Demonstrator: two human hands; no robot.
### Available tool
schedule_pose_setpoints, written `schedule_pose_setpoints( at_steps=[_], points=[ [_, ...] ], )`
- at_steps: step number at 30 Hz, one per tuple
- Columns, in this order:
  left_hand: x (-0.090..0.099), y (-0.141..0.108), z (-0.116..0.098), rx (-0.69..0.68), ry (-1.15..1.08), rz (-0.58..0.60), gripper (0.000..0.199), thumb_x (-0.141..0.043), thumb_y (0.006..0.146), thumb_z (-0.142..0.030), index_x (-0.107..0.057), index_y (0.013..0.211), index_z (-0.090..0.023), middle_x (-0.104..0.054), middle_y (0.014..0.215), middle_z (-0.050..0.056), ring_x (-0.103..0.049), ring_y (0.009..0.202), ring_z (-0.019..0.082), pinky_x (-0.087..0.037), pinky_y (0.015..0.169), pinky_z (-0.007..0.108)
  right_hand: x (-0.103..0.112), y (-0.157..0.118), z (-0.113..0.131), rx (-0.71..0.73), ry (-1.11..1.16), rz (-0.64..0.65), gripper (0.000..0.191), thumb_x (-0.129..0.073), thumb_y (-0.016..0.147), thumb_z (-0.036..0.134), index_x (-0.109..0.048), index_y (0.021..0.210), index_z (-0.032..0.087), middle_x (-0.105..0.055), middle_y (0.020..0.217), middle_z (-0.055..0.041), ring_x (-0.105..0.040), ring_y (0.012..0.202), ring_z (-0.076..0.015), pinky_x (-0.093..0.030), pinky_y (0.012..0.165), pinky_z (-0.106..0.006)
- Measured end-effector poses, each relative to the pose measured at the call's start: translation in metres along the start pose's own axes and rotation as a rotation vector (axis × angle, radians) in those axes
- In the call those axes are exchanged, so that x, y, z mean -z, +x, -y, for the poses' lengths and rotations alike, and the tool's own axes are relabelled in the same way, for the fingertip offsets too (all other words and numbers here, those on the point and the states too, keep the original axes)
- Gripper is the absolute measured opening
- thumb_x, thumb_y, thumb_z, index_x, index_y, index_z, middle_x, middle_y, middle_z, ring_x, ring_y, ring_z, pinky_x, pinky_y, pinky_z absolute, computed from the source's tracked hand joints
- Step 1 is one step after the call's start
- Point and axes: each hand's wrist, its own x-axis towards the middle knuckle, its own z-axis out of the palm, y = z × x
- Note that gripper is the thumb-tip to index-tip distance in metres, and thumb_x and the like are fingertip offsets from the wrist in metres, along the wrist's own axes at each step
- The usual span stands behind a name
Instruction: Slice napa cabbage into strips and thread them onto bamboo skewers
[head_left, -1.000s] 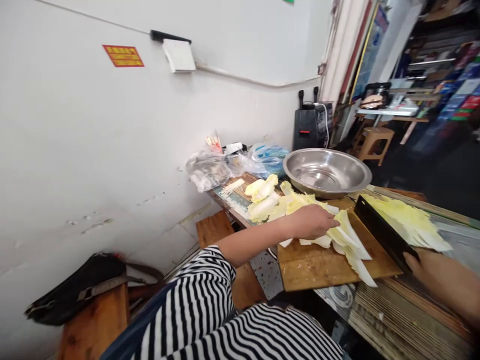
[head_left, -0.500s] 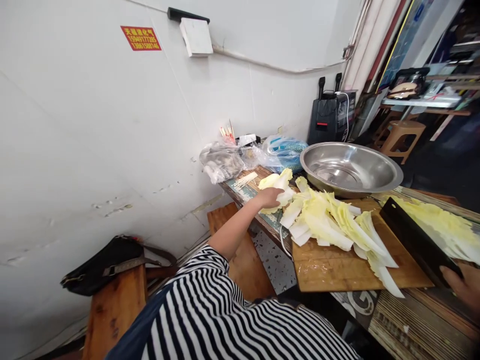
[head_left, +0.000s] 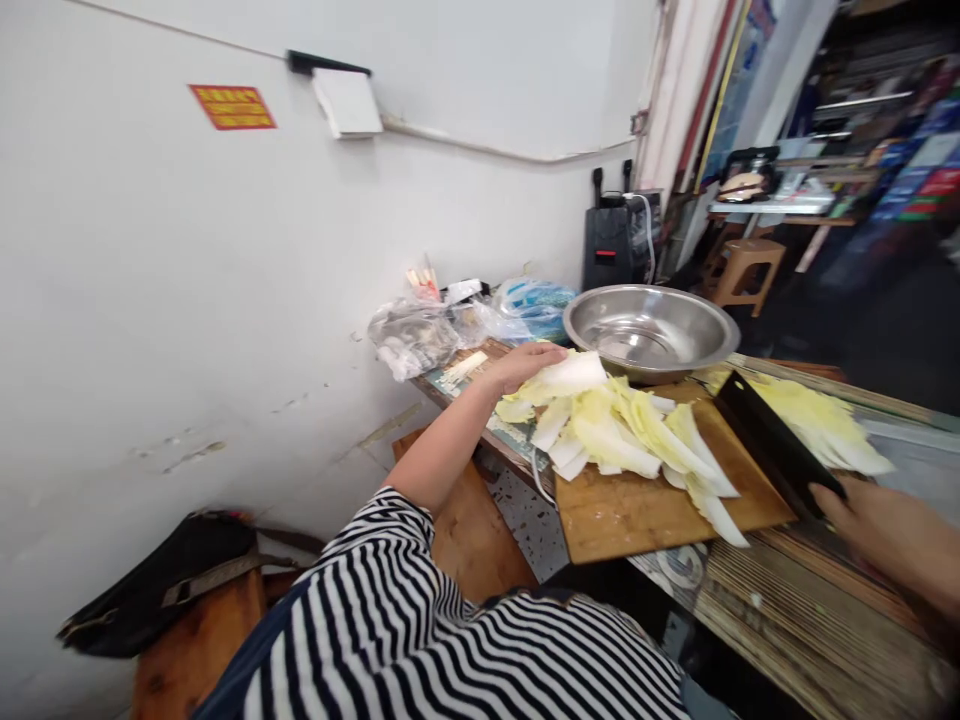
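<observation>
My left hand (head_left: 529, 366) is closed on a cabbage leaf (head_left: 574, 374), whose white stem end points right over the pile. Below it, a heap of pale yellow cabbage leaves (head_left: 611, 430) covers the back left of the wooden cutting board (head_left: 622, 520). My right hand (head_left: 862, 515) grips a black cleaver (head_left: 772, 445) by its handle at the board's right side. The blade slants toward the basin. Beyond the cleaver lies another batch of cabbage leaves (head_left: 810, 420).
A wide steel basin (head_left: 649, 368) stands behind the board. Plastic bags (head_left: 416, 335) and a dark speaker (head_left: 619, 245) are along the wall. Thin sticks (head_left: 463, 370) lie on the table's left end. A wooden bench (head_left: 480, 540) and a black bag (head_left: 165, 580) are at the left.
My left hand has lifted a cabbage leaf from the left side and brought it toward the pile. The view has turned right. My right hand still holds the cleaver.
</observation>
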Motion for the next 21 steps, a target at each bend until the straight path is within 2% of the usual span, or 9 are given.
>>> schedule_pose_setpoints(
  at_steps=[2,5,7,9,12,14,16,19,21],
  points=[
    [-0.035,0.015,-0.026,-0.104,0.033,0.225,0.045,-0.063,0.092,-0.04,-0.067,0.129,-0.015,-0.074,0.12,0.01,-0.07,0.105,0.021,-0.054,0.092,0.033,0.027,-0.021,0.02,-0.05,0.114,0.089,0.036,-0.035,0.099,0.036,-0.051,0.068,0.027,-0.072,0.072,-0.0222,-0.066,0.064,-0.028,-0.044,0.074,-0.042],
    [-0.102,0.052,-0.062,-0.334,0.429,0.356,0.039,-0.067,0.087,-0.031,-0.07,0.122,-0.013,-0.073,0.123,0.008,-0.067,0.111,0.021,-0.049,0.097,0.03,0.05,-0.041,0.032,-0.118,0.191,0.127,0.043,-0.026,0.102,0.033,-0.046,0.065,0.027,-0.069,0.065,-0.0164,-0.066,0.068,-0.027,-0.042,0.076,-0.039],
    [-0.151,0.08,-0.081,-0.47,0.732,0.468,0.035,-0.066,0.087,-0.025,-0.073,0.119,-0.012,-0.073,0.124,0.009,-0.066,0.112,0.022,-0.047,0.098,0.028,0.054,-0.051,0.029,-0.168,0.217,0.102,0.041,-0.026,0.103,0.034,-0.046,0.068,0.026,-0.067,0.064,-0.0141,-0.066,0.07,-0.0267,-0.041,0.074,-0.037],
    [-0.194,0.104,-0.093,-0.546,0.959,0.592,0.034,-0.067,0.087,-0.024,-0.075,0.117,-0.012,-0.074,0.121,0.009,-0.066,0.112,0.023,-0.047,0.096,0.027,0.053,-0.06,0.02,-0.197,0.241,0.075,0.039,-0.026,0.104,0.036,-0.047,0.073,0.025,-0.067,0.064,-0.0129,-0.065,0.07,-0.0265,-0.04,0.072,-0.036],
    [-0.239,0.128,-0.097,-0.556,1.128,0.659,0.034,-0.068,0.087,-0.026,-0.076,0.118,-0.014,-0.075,0.121,0.009,-0.066,0.112,0.024,-0.048,0.091,0.027,0.051,-0.07,0.01,-0.214,0.205,0.05,0.035,-0.028,0.104,0.035,-0.049,0.08,0.023,-0.069,0.071,-0.0137,-0.065,0.072,-0.0264,-0.04,0.073,-0.035],
    [-0.253,0.131,-0.095,-0.543,1.176,0.632,0.037,-0.071,0.085,-0.023,-0.075,0.121,-0.018,-0.073,0.125,0.008,-0.066,0.114,0.025,-0.048,0.093,0.031,0.051,-0.074,0.007,-0.229,0.169,0.041,0.034,-0.029,0.104,0.035,-0.052,0.084,0.021,-0.07,0.077,-0.0153,-0.065,0.074,-0.0261,-0.04,0.074,-0.035],
    [-0.256,0.124,-0.09,-0.585,1.228,0.536,0.037,-0.069,0.085,-0.017,-0.075,0.121,-0.02,-0.072,0.126,0.009,-0.064,0.117,0.027,-0.047,0.098,0.038,0.052,-0.077,0.008,-0.234,0.15,0.04,0.035,-0.029,0.104,0.035,-0.055,0.088,0.019,-0.072,0.082,-0.0164,-0.066,0.076,-0.0265,-0.041,0.075,-0.035],
    [-0.247,0.1,-0.079,-0.697,1.278,0.342,0.03,-0.051,0.095,-0.015,-0.075,0.114,-0.016,-0.072,0.121,0.015,-0.063,0.119,0.029,-0.045,0.101,0.043,0.055,-0.078,0.014,-0.211,0.098,0.039,0.04,-0.027,0.105,0.035,-0.06,0.092,0.016,-0.072,0.084,-0.0181,-0.069,0.083,-0.0292,-0.041,0.075,-0.035],
    [-0.238,0.079,-0.07,-0.684,1.281,0.351,0.036,-0.042,0.101,-0.022,-0.073,0.12,-0.014,-0.071,0.121,0.016,-0.064,0.118,0.029,-0.046,0.099,0.041,0.056,-0.075,0.019,-0.174,0.051,0.03,0.043,-0.026,0.105,0.035,-0.063,0.095,0.014,-0.073,0.087,-0.0195,-0.07,0.09,-0.0311,-0.041,0.075,-0.035]
  ],
)
